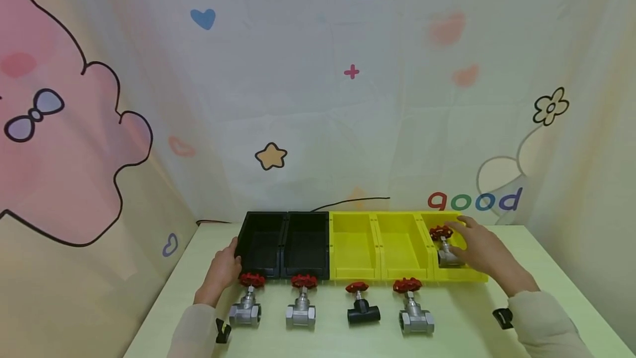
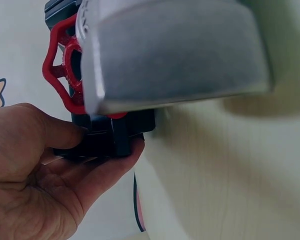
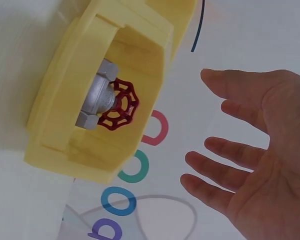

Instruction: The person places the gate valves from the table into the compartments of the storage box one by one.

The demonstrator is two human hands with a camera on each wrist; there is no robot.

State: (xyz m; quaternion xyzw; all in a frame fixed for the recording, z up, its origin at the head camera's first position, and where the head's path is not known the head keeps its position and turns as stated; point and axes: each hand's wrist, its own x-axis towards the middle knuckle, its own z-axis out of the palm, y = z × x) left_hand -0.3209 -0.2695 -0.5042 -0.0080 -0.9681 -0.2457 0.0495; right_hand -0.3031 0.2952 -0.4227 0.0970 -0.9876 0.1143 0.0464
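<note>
Left sleeve (image 1: 191,333): foremost, before the left end of the bin row (image 1: 354,276). Left hand (image 1: 222,267): fingers and thumb pinching the outer wall of the row's end black bin (image 1: 260,242) — apparently to steady it. First metal valve (image 1: 245,315) and second metal valve (image 1: 300,315): on the surface (image 1: 343,344), before the row's black part. Black valve (image 1: 363,314): before its first yellow bin (image 1: 353,236). Third metal valve (image 1: 416,322): before its second yellow bin (image 1: 403,242). Spacing one per bin, presumably for separate handling. Fourth metal valve (image 1: 449,259): inside the row's rightmost yellow bin (image 1: 472,275), wheel up — likely for easy reach. Right hand (image 1: 479,247): above that end, fingers spread, holding nothing.
</note>
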